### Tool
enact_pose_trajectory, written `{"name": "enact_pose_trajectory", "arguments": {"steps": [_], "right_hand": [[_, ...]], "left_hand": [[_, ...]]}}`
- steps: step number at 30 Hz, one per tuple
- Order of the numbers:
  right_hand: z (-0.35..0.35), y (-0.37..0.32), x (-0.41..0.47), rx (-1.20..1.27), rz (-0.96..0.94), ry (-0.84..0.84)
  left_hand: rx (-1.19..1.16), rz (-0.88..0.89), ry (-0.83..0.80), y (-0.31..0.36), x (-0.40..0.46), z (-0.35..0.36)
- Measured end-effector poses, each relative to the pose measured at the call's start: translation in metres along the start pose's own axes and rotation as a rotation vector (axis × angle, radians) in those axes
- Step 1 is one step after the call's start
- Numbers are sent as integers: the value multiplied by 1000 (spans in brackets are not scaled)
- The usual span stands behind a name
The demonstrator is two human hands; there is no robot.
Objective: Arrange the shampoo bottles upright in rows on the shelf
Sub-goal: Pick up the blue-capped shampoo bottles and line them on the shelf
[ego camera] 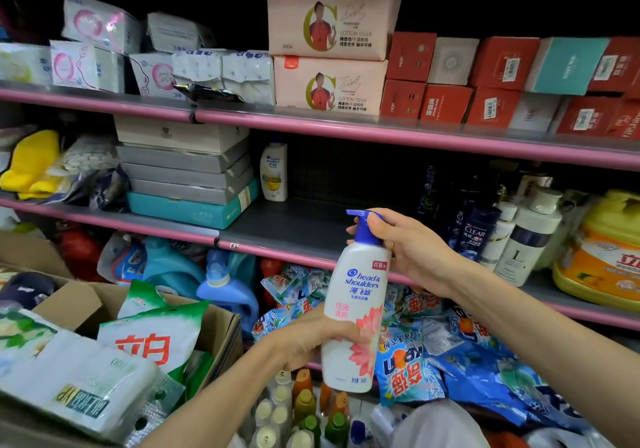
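A white shampoo bottle (353,323) with a blue pump top and a pink flower print is held upright in front of the middle shelf (304,226). My left hand (308,338) grips its lower body from the left. My right hand (405,250) holds the blue pump head and neck from the right. One white shampoo bottle with a yellow label (274,171) stands upright at the back left of the grey shelf gap. Dark blue shampoo bottles (472,233) and white bottles (526,236) stand at the right of the same shelf.
Stacked grey and teal boxes (188,177) border the gap on the left. A yellow detergent jug (602,250) stands far right. Tissue packs and red boxes fill the upper shelf. Blue detergent bags (450,350) lie below. A cardboard box (221,323) of goods sits lower left, small bottles (298,409) beneath.
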State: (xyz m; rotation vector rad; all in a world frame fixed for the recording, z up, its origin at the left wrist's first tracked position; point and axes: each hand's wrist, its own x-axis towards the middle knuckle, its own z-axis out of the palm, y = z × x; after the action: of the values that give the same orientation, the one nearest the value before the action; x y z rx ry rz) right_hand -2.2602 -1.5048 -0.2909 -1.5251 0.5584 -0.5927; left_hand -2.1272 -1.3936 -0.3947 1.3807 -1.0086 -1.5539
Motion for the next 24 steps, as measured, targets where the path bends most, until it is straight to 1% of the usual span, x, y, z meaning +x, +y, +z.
{"name": "enact_pose_trajectory", "arguments": {"steps": [8, 14, 19, 24], "right_hand": [[3, 2, 3, 61, 36, -26], [5, 2, 6, 39, 36, -24], [8, 1, 5, -85, 21, 5], [10, 12, 4, -194, 111, -42]], "left_hand": [[-4, 6, -17, -4, -2, -6], [-36, 6, -27, -4, -1, -6], [-89, 1, -29, -4, -1, -8], [-215, 5, -29, 6, -4, -19]]}}
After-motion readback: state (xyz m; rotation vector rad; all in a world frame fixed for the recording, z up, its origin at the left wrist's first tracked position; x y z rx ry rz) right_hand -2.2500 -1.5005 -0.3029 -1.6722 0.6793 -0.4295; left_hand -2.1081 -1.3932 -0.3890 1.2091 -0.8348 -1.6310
